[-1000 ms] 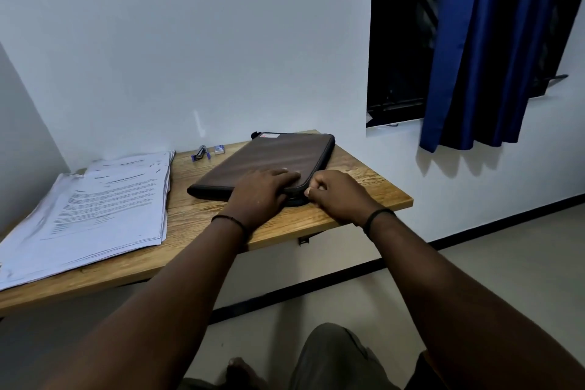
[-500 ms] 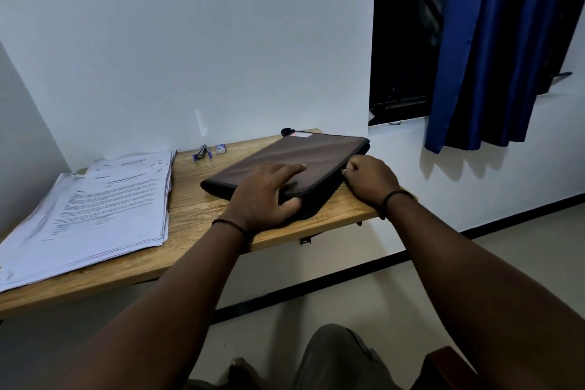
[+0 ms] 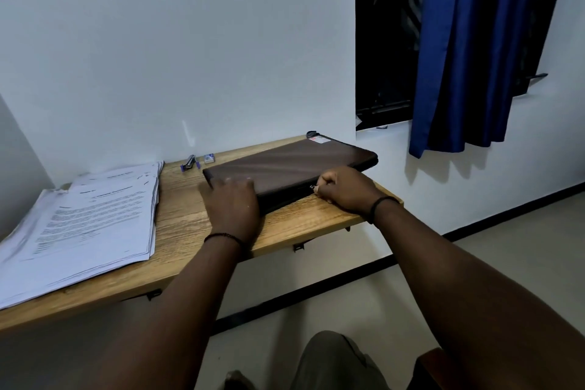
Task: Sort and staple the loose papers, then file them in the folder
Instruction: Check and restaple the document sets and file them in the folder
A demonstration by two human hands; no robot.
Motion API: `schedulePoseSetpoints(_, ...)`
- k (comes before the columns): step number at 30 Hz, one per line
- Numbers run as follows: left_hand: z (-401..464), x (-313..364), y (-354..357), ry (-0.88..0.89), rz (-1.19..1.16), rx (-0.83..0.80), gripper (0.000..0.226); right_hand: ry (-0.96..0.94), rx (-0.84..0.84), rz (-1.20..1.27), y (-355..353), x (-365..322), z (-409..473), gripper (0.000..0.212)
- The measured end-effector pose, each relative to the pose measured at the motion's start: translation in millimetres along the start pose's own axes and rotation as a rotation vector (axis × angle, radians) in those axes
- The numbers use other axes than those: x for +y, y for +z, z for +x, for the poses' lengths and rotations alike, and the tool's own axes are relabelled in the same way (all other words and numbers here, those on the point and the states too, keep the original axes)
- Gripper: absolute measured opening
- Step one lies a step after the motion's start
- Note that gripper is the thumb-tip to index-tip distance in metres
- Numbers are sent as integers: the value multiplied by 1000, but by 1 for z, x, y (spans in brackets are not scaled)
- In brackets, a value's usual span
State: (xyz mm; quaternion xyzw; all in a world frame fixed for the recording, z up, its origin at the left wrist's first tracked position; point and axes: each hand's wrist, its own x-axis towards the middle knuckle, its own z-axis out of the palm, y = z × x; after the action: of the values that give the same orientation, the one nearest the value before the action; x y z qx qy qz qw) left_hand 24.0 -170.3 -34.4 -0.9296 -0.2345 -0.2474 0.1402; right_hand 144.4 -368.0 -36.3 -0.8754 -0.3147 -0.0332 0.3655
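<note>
**Zip pinched at folder's near edge**

R hand (image 3: 345,188) sits at the near-right edge of the folder (image 3: 291,165), fingers curled tight, thumb and forefinger pinching a small metal zip pull (image 3: 313,188). Wrist w/ a dark band rests on the shelf (image 3: 183,218). L hand (image 3: 232,203) lies flat on the folder's near-left corner, fingers straight and a bit blurred, pressing down; a beaded band on that wrist.

Folder: dark brown, zip-round case, soft-looking cover w/ faint diagonal creases, rounded corners, black zip edging along its sides. Lies flat on the right half of the shelf, angled so its long axis runs from approx 8 o'clock to 2 o'clock; far corner carries a small white-and-red label (image 3: 318,138) and a black tab. Far-right corner reaches the shelf's right end.

Papers (image 3: 91,222): loose, uneven stack of printed white sheets at 9 o'clock of the folder, on the shelf's left half, edges fanned, left side running out of frame. Well apart from the folder.

At 11 o'clock of the folder, near the wall: a small stapler (image 3: 189,162) and, just beside it, a small box (image 3: 208,158); print too small to read.

Shelf is wood-grain, wall-mounted on brackets. Blue curtain (image 3: 474,47) hangs at 1 o'clock over a dark window.
</note>
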Motion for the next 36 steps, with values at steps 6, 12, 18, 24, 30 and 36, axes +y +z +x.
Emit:
schedulePoseSetpoints(6, 8, 25, -2, 160, -133, 72, 12, -42, -40, 20, 11, -13, -1, 25)
schedulePoseSetpoints(12, 23, 45, 15, 261, -270, 43, 14, -47, -46, -12, 14, -20, -4, 24)
schedulePoseSetpoints(18, 26, 24, 18, 243, -235, 3, 48, -38, 80, -160, 10, -10, 0, 28)
schedulePoseSetpoints(24, 28, 18, 20, 119, -165, 15, 44, 171, 283, -276, -16, 18, -5, 21)
schedulePoseSetpoints(30, 29, 32, 18, 133, -235, -2, 34, 192, 213, -223, -24, 25, -6, 20)
schedulePoseSetpoints(36, 36, 78, 13, 324, -336, 30, 51, 107, 68, -74, -27, 25, -12, 24)
